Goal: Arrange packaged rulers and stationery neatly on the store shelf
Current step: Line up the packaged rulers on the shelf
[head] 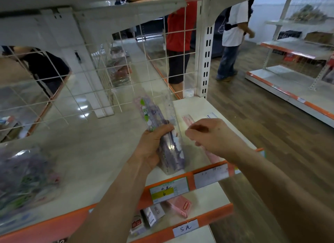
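My left hand [153, 145] grips a bundle of packaged rulers [162, 127] in clear wrappers, purple and green patterned, held tilted above the white shelf [101, 152]. Just to the right, my right hand [211, 136] hovers with its fingers curled together over a pink packaged ruler [189, 121] that lies flat on the shelf near its right end. Whether the fingers pinch anything is hidden. A blurred clear bag of more stationery [27, 177] rests on the shelf at the far left.
A white wire grid [108, 71] backs the shelf. An orange price rail [180, 185] with labels runs along the front edge. Small boxes [179, 205] sit on the shelf below. Two people stand in the aisle beyond; another shelving unit [289, 90] is at right.
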A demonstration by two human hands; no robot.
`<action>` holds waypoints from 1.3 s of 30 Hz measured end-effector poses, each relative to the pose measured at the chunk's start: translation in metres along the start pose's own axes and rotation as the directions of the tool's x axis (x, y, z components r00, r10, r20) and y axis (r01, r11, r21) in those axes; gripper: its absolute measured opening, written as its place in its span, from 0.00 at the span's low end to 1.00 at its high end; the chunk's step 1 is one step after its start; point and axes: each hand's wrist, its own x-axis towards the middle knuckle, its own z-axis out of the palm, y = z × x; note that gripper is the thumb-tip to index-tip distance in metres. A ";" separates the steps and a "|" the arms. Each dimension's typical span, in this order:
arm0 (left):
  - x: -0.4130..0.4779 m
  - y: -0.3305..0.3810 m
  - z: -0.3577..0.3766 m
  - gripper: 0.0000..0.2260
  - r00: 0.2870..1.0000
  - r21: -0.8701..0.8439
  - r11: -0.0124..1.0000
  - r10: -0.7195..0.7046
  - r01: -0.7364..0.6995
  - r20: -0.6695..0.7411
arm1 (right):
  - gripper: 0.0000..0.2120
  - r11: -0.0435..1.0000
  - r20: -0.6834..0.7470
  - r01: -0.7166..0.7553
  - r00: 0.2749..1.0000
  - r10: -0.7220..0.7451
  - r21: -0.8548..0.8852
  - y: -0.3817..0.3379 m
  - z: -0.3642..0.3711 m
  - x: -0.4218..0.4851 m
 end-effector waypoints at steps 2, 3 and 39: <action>-0.003 0.000 -0.001 0.02 1.000 0.017 1.000 0.006 -0.006 0.004 | 0.07 0.994 0.041 0.010 0.999 -0.014 0.106 -0.005 0.016 0.000; -0.005 0.001 -0.001 0.02 1.000 0.014 1.000 0.001 -0.001 0.013 | 0.05 0.988 0.037 0.022 0.999 -0.028 0.154 -0.004 0.022 0.002; 0.002 0.002 -0.011 0.04 0.996 -0.202 0.976 0.073 -0.083 -0.054 | 0.14 0.997 0.106 -0.057 0.992 0.064 -0.061 0.020 0.007 0.017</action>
